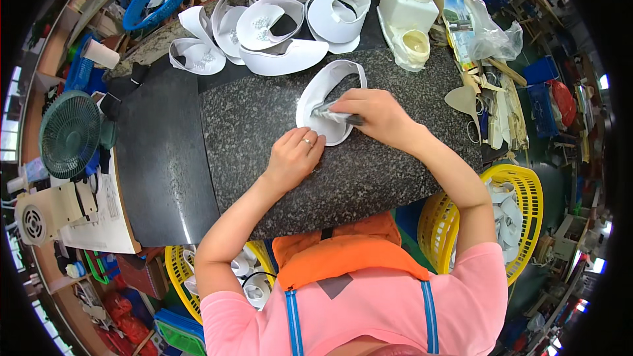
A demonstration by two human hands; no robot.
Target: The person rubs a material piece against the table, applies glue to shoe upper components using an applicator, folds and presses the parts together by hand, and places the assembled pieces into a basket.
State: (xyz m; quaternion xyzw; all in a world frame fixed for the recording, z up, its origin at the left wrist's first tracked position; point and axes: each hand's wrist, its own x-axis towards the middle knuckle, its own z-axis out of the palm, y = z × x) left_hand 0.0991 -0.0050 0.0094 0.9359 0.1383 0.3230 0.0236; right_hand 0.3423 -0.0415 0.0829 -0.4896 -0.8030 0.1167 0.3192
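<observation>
The right hand [379,116] is gripping an apparent brush [340,117], seemingly coating the white visor [337,133] between near and far edges of the worktop [254,132], while the left hand [296,155], grip unclear, is steadying the rim, as the next stroke likely needs.

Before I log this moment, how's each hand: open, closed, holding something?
Left hand: touching the white visor; open or closed cannot be told.
Right hand: closed, holding a brush.
</observation>
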